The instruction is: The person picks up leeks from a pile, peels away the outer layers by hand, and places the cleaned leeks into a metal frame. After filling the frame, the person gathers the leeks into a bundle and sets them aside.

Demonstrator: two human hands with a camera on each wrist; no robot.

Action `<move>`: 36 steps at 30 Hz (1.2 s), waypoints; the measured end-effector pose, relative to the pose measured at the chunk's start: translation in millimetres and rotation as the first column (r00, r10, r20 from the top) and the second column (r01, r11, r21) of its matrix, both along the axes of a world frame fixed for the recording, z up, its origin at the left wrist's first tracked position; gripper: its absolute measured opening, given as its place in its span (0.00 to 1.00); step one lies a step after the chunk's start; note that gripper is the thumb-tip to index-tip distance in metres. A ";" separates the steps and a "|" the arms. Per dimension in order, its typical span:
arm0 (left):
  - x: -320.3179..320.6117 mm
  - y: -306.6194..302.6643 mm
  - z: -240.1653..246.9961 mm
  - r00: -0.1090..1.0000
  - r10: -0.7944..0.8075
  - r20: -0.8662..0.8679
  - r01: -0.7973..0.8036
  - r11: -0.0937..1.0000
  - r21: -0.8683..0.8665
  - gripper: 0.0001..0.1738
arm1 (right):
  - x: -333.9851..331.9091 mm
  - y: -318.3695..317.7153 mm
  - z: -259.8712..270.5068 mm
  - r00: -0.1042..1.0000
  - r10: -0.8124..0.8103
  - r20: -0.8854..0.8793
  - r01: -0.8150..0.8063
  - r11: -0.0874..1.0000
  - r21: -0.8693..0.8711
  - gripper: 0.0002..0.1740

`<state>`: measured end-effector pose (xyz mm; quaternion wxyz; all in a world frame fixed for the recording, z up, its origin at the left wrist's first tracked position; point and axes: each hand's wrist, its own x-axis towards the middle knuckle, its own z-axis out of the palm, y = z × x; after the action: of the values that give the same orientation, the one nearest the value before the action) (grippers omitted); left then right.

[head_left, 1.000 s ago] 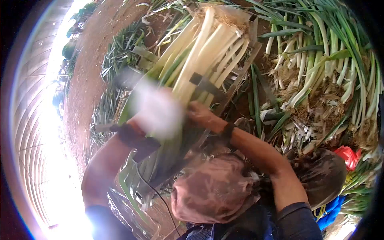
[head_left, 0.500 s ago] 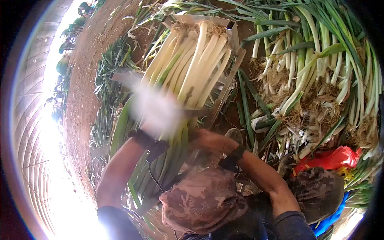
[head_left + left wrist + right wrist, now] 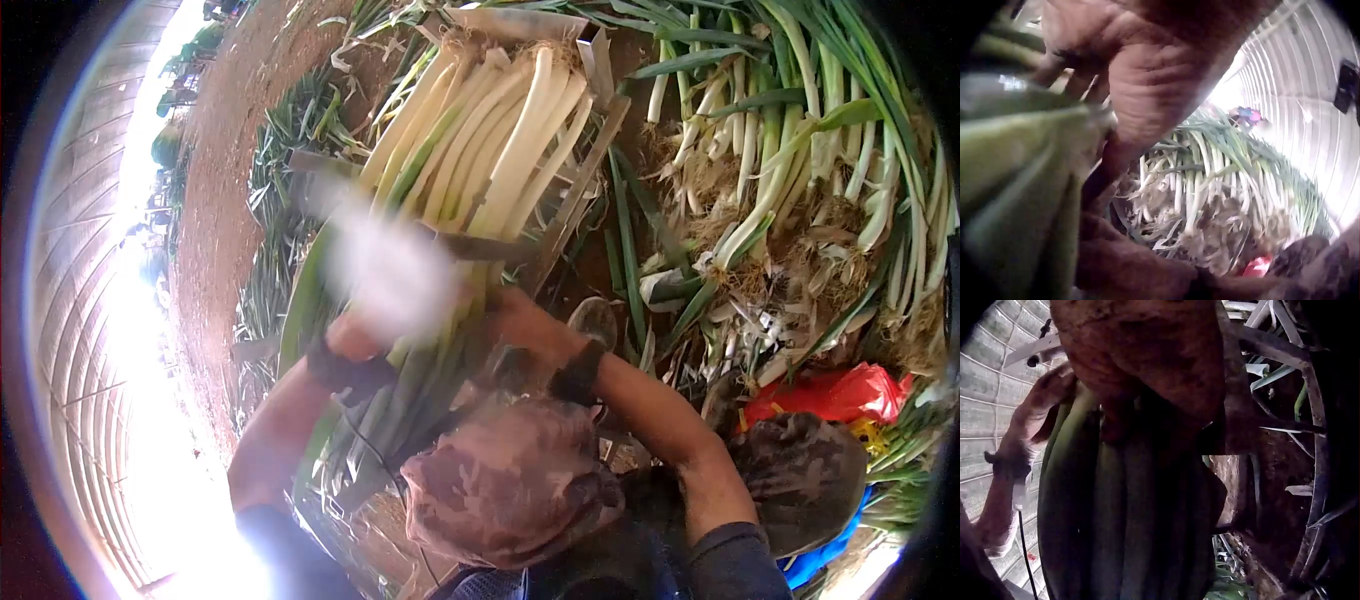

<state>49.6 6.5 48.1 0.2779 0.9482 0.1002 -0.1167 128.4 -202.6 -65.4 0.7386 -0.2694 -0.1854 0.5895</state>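
Squeezing long green-and-white leeks (image 3: 525,135) between half-closed fingers, left hand (image 3: 355,335) and right hand (image 3: 535,328) are probably keeping them together.

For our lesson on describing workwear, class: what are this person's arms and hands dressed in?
The left hand and right hand are gloveless. The left sleeve and right sleeve are dark and short. Each wrist has a dark band, left and right; a thin black cable hangs from the left one.

Between the metal frame (image 3: 596,62) and leek pile (image 3: 790,170) runs a gap — long leaves (image 3: 628,255) lie in it
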 end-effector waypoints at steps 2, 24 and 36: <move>46.2 -71.1 93.8 0.937 0.076 -0.342 -0.014 0.983 0.181 0.27 | 10.8 -0.4 6.8 0.980 0.165 0.114 -0.150 0.980 -0.130 0.22; 45.3 -82.5 3.5 0.987 -0.102 -0.122 0.144 0.899 0.413 0.25 | 4.3 1.2 -11.3 0.947 0.040 0.318 0.033 0.975 -0.222 0.23; 55.1 -102.4 42.2 0.979 0.007 -0.206 0.092 0.879 0.468 0.26 | 198.1 -135.4 77.5 0.453 0.388 0.803 0.389 0.724 -0.570 0.16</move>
<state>104.7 -95.9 90.3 0.0230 0.9725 0.1324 -0.1901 326.5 -338.0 12.1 0.3697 -0.7894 -0.3095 0.3800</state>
